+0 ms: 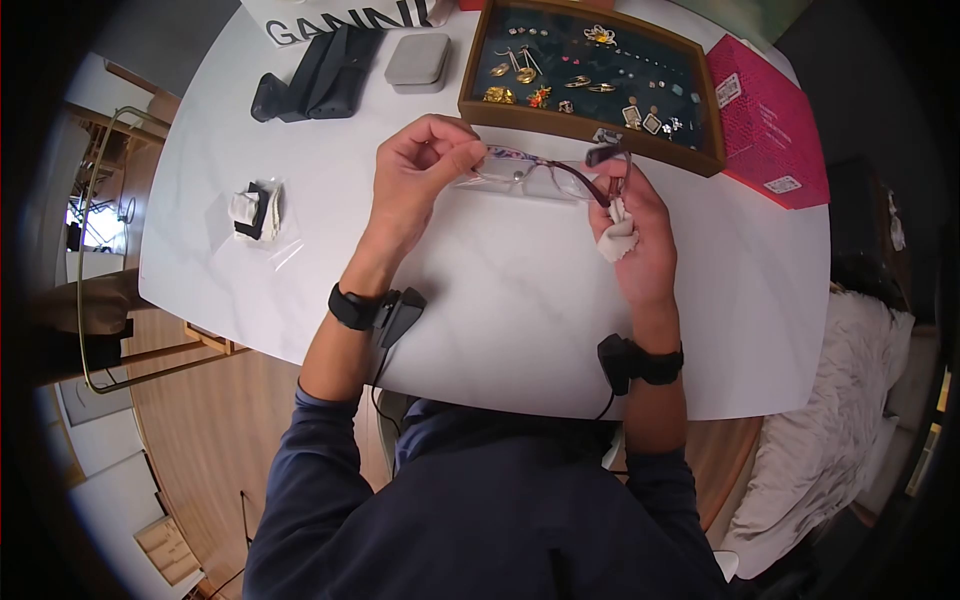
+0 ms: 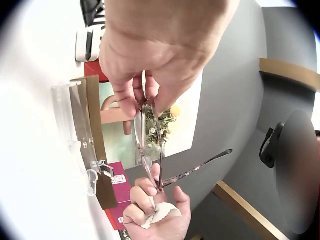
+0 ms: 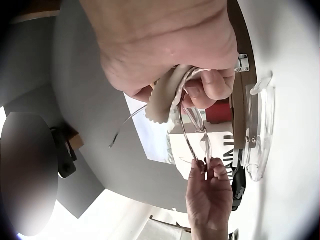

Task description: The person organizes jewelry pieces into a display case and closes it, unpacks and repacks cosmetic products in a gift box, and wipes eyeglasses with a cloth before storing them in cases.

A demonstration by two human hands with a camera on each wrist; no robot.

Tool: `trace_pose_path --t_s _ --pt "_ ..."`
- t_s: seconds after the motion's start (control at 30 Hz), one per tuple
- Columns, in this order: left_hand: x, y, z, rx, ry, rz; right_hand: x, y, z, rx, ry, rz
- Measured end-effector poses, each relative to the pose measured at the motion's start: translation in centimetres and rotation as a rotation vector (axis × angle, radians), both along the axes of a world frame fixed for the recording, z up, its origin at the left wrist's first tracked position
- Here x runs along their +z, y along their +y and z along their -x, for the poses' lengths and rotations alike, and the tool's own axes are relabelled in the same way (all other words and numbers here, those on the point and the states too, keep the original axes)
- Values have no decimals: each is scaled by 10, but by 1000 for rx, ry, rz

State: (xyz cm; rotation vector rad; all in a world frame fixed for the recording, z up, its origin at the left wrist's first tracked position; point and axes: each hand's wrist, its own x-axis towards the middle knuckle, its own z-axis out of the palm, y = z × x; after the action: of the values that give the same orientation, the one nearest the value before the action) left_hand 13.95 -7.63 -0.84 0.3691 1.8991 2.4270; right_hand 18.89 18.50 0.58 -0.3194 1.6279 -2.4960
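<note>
A pair of glasses with a thin, dark patterned frame is held up in front of me between both hands. My left hand pinches one end of it between thumb and fingertips. At the other end, my right hand grips the frame, its fingers curled round a cream cleaning cloth with a zigzag edge. One temple arm sticks out free in the left wrist view. Below the glasses, a clear plastic case lies on the white table.
Behind the hands stands a wooden jewelry display box with earrings inside. A pink box adjoins it on the right. At the back left are a grey case, a black case and a lettered bag. A plastic packet lies left.
</note>
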Motion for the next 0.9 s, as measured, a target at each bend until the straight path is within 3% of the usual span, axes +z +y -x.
trace_pose_path --t_s 0.17,0.4,0.47,0.57,0.73,0.8,0.83,0.9 --pt "4 5 -3 -14 38 14 -9 -3 -1 -172 4 -299" --pt "1 2 -2 -5 7 -22 -3 -6 -1 -116 -37 -43" --pt "1 3 -2 -8 21 -3 2 -3 -2 -129 -2 -245" --pt "4 3 -5 -21 15 -22 8 -7 -4 -163 -20 -326" --pt "10 -3 -1 -103 38 -20 3 -2 0 -191 -6 -307" --pt "16 -5 0 -46 125 239 2 5 3 -214 -1 -284" --pt "14 -9 3 -46 125 240 4 9 4 -286 7 -213" --pt "6 -18 9 29 538 851 4 18 5 -357 17 -142"
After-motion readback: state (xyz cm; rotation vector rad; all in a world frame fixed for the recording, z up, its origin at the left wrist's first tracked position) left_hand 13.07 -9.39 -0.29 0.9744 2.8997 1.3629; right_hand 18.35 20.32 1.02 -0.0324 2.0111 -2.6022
